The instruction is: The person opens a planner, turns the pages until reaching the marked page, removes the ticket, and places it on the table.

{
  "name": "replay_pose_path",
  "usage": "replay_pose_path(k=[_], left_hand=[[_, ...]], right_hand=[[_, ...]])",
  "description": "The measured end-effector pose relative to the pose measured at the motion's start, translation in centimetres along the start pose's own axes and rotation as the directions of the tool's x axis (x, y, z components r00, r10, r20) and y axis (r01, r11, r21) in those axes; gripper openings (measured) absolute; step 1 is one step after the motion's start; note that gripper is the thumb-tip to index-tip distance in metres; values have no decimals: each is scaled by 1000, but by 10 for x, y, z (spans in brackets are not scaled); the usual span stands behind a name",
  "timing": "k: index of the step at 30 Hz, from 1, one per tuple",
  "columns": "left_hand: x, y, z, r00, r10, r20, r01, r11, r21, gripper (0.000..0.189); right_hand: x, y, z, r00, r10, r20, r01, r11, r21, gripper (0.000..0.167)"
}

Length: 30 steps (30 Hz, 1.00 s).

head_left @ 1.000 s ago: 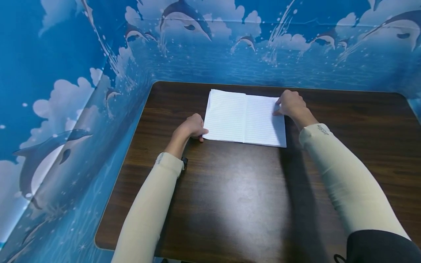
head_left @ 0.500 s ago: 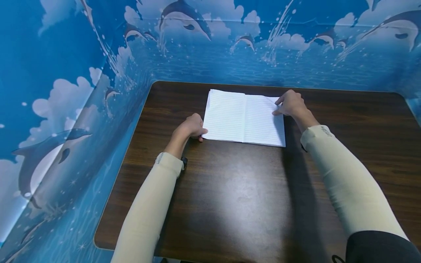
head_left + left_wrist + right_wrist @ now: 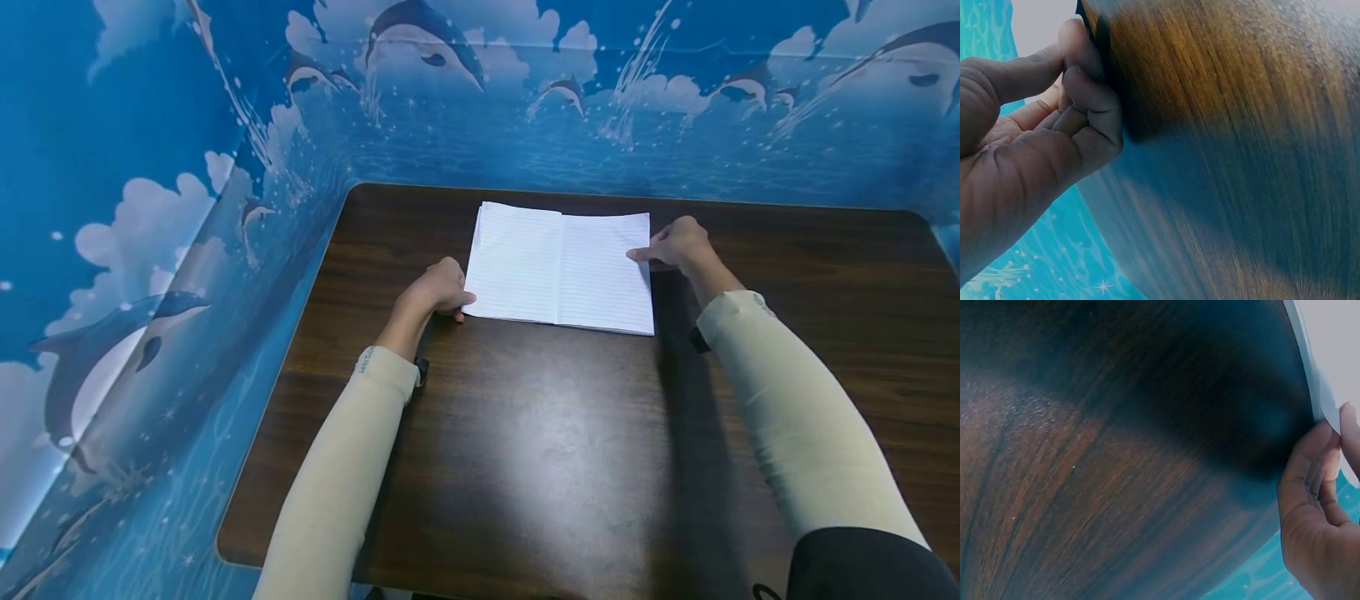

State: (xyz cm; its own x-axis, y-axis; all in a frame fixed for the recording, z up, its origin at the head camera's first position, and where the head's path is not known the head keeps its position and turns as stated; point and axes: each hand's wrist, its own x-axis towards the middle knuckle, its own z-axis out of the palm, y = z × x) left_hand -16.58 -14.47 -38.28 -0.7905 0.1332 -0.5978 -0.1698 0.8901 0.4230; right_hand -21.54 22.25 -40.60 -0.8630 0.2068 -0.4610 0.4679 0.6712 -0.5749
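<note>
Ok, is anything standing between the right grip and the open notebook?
Nothing visible is in the way: the right grip pinches paper at the right edge of the notebook. Nor is the left grip blocked; it holds the near left corner.

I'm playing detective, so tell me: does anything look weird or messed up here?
Just one small thing: at the right edge of the open notebook, a page curls instead of lying flat. The right grip is pinching it, which probably explains the bend. I see no spills or tears.
</note>
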Motion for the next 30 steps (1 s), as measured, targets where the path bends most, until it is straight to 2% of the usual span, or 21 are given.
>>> replay_pose_path(k=[5, 9, 20, 24, 30], left_hand=[[2, -1, 0, 1000, 26, -2, -26, 1000, 16, 52], [2, -2, 0, 1000, 25, -2, -25, 1000, 16, 53], [2, 0, 1, 1000, 25, -3, -25, 1000, -2, 51], [0, 1, 1, 1000, 23, 4, -23, 1000, 3, 51], [0, -1, -3, 1000, 18, 19, -19, 999, 29, 49]], right_hand=[[3, -2, -3, 999, 14, 29, -15, 999, 30, 31], [6, 0, -5, 999, 0, 33, 0, 1000, 22, 25], [9, 7, -16, 994, -44, 100, 41, 999, 32, 36], [5, -2, -25, 990, -68, 123, 64, 997, 34, 39], [-2, -22, -40, 982, -89, 169, 94, 995, -20, 52]])
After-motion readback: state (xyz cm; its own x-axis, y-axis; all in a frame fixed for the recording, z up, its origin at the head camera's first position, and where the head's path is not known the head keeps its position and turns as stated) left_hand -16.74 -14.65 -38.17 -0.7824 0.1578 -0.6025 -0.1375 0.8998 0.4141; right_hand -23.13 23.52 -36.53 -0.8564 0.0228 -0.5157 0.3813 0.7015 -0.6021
